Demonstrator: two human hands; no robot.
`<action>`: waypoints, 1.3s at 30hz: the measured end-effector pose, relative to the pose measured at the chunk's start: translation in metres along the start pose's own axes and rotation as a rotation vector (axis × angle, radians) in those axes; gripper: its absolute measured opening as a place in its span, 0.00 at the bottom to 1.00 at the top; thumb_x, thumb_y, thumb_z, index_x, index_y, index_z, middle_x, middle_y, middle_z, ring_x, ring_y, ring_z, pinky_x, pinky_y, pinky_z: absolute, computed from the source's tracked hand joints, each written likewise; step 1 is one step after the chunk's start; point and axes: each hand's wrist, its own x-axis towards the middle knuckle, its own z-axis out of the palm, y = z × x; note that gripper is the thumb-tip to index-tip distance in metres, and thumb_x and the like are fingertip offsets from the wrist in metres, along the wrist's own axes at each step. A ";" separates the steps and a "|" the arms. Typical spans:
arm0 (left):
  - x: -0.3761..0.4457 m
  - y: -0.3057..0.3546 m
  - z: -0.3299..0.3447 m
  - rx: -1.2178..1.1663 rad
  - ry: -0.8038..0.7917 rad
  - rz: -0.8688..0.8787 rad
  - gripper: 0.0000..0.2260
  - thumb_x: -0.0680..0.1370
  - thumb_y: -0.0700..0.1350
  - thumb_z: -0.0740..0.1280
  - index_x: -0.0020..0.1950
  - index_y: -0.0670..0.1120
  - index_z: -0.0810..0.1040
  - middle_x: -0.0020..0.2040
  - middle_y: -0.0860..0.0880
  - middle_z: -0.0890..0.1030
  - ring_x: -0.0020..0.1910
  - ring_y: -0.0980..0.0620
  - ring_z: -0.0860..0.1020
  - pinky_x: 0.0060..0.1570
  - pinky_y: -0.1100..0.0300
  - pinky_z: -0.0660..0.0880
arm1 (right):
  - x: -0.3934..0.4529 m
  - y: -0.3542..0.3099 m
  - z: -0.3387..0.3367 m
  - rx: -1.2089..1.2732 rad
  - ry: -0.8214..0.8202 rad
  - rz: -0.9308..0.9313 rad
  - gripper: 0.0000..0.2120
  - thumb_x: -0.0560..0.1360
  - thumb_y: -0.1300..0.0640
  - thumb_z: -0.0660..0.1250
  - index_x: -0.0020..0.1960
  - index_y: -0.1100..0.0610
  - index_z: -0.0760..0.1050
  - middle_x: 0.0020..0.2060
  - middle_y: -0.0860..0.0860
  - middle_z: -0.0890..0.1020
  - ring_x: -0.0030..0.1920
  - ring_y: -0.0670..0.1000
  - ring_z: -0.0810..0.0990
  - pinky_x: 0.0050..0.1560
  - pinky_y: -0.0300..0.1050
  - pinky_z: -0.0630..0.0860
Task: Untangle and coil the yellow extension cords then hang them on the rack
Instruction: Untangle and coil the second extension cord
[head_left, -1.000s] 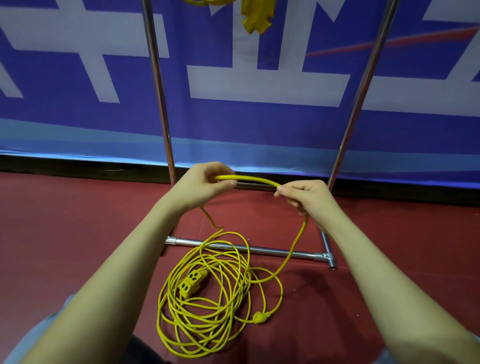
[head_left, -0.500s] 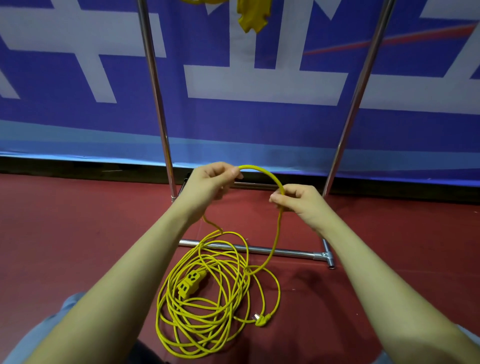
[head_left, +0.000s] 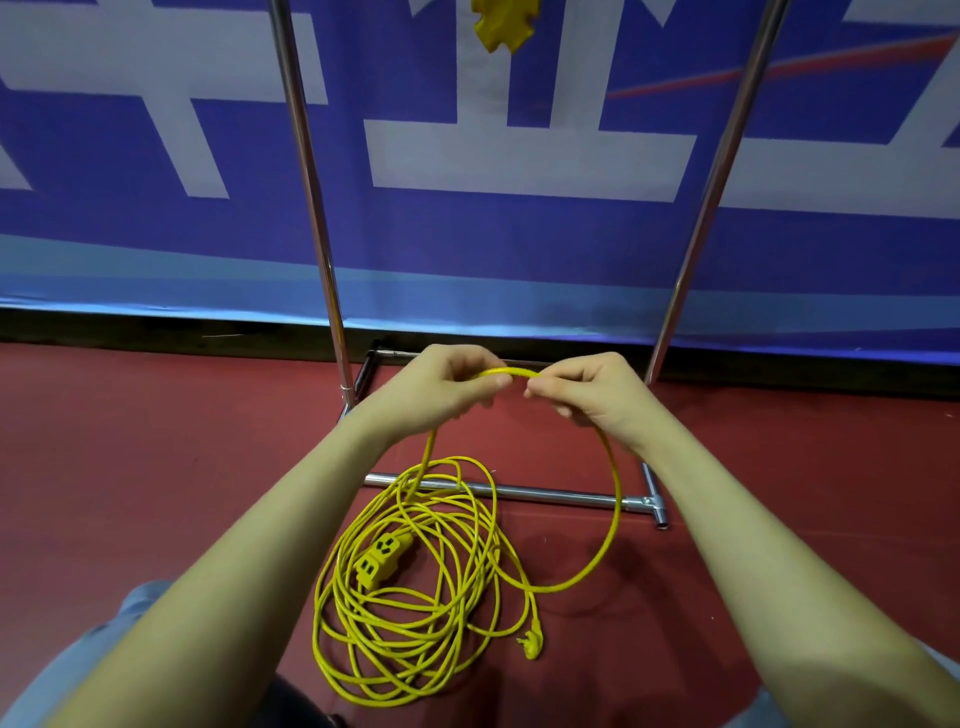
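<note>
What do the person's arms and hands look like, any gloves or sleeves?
Left hand and right hand are bare: no gloves, rings or watch visible. Both forearms are uncovered to the frame edge. Light blue-grey fabric shows at the bottom corners; whether it is sleeve cannot be told.

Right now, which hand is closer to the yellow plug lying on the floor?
The right hand. It is up and a little right of the plug; the left hand is up and farther left. Both hold the cord.

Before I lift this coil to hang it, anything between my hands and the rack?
Nothing visible: both hands hold the yellow cord in open air before the rack; its top rail is out of view.
</note>
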 end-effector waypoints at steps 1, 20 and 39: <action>0.000 0.000 0.003 0.001 0.022 0.013 0.06 0.79 0.43 0.65 0.45 0.44 0.80 0.31 0.50 0.74 0.27 0.59 0.67 0.30 0.67 0.65 | 0.000 0.001 0.001 -0.006 0.009 -0.014 0.05 0.74 0.61 0.69 0.39 0.58 0.82 0.23 0.47 0.73 0.25 0.44 0.67 0.28 0.34 0.63; -0.002 -0.014 -0.019 -0.160 -0.088 -0.192 0.08 0.81 0.39 0.61 0.47 0.44 0.79 0.38 0.49 0.81 0.34 0.52 0.77 0.39 0.60 0.76 | -0.004 0.013 -0.001 0.014 0.047 0.061 0.03 0.72 0.64 0.71 0.39 0.60 0.80 0.22 0.48 0.74 0.21 0.43 0.64 0.23 0.33 0.58; -0.007 -0.017 -0.021 -0.132 -0.167 -0.326 0.21 0.81 0.53 0.58 0.41 0.41 0.82 0.30 0.46 0.79 0.26 0.50 0.75 0.27 0.63 0.71 | 0.000 0.034 -0.004 0.599 0.319 0.073 0.08 0.78 0.63 0.61 0.43 0.60 0.77 0.27 0.46 0.75 0.28 0.41 0.68 0.32 0.34 0.61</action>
